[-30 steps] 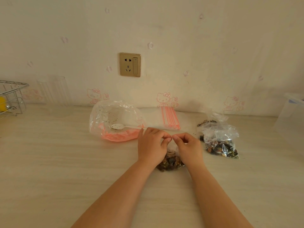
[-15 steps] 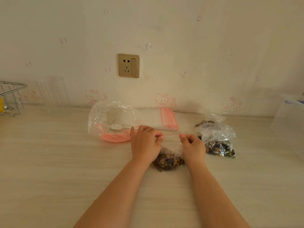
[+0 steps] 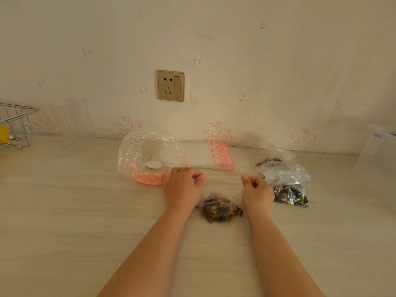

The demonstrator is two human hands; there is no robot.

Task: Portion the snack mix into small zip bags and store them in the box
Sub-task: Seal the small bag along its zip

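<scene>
Both forearms reach in from the near edge of the worktop (image 3: pixel 64 221), side by side, wrists level. The left hand (image 3: pixel 182 189) is curled, thumb and forefinger pinching the left end of the small zip bag (image 3: pixel 220 205) at its red seal line. The right hand (image 3: pixel 257 192) mirrors it, fingers folded in, pinching the right end, so the seal is stretched taut and straight between the 2 hands. The bag's bottom rests on the worktop between the wrists, dark snack mix (image 3: pixel 221 210) bunched there. Just right of the right hand lies the crumpled bag of snack mix (image 3: pixel 289 189). Toward the far edge sits a stack of empty zip bags (image 3: pixel 220 155), and left of it a big clear bag (image 3: pixel 147 155) with a white spoon (image 3: pixel 154 164) inside. The clear box (image 3: pixel 379 159) stands at the right edge.
</scene>
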